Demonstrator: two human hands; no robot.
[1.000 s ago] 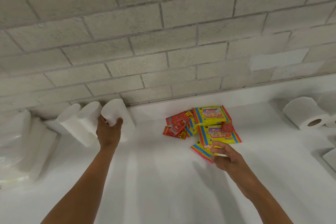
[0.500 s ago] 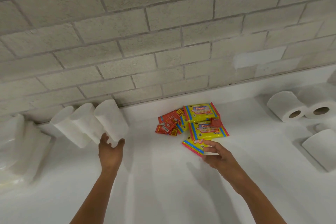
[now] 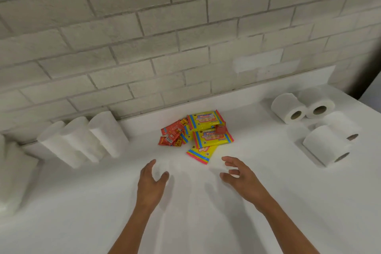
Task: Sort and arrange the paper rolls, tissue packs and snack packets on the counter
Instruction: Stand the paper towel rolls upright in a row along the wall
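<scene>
**Both hands let go over the counter**

Fingers (image 3: pixel 230 161) spread and holding nothing, the right hand (image 3: pixel 240 177) has released the yellow tissue packs (image 3: pixel 210 137); the left hand (image 3: pixel 151 181), equally loose, has left the upright paper rolls (image 3: pixel 82 140) lined along the wall. Red snack packets (image 3: pixel 173 135) touch the packs mid-counter (image 3: pixel 206 222); four toilet rolls (image 3: pixel 313 121) lie unsorted, right.
</scene>
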